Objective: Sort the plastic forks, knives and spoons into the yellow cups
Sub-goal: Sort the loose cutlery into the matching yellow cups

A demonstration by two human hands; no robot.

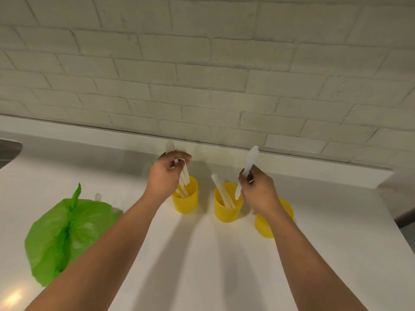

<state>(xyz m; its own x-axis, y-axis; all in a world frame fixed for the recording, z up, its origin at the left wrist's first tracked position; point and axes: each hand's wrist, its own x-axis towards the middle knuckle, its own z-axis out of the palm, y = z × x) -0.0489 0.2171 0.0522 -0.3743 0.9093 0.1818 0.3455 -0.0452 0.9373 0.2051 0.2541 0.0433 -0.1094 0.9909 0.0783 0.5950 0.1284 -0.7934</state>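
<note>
Being gripped by left hand [167, 173]: forks [185, 177], over left cup [186, 204] just beneath | being pinched by right hand [258, 189]: knife [251, 158], above middle cup [225, 213] | third cup [263, 227] being partly covered by right wrist.

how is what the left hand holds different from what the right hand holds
The left hand grips several forks, above the left cup; the right hand pinches a single knife, above the middle cup. The forks show tines, the knife a smooth blade. Both are white plastic.
</note>
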